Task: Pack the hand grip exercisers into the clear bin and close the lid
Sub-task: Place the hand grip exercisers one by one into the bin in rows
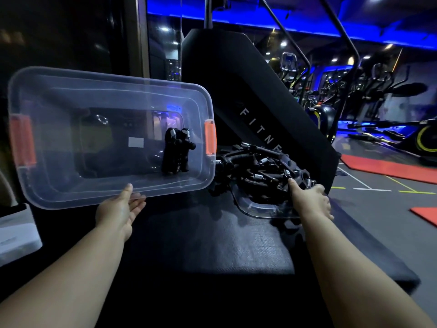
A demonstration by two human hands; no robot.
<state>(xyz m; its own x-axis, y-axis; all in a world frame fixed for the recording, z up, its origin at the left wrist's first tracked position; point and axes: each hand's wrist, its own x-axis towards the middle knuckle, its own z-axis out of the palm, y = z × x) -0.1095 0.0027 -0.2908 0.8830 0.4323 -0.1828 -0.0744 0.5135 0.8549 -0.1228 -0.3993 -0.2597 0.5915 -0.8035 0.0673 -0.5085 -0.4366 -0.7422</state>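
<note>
Head view: at 8 o'clock our left hand [119, 210] pinches the near rim of the tilted clear bin [71, 185]. At 4 o'clock our right hand [311, 201] curls its fingers [318, 191] round one of the hand grip exercisers [260, 166] heaped on the lid [255, 210]. We judge packing barely begun, so next we carry it left into the bin.

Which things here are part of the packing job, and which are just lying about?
For the job: clear bin, exercisers in it, exerciser pile, clear lid, left hand, right hand.
Lying about: red floor mats, exercise machines, black lettered panel.
</note>
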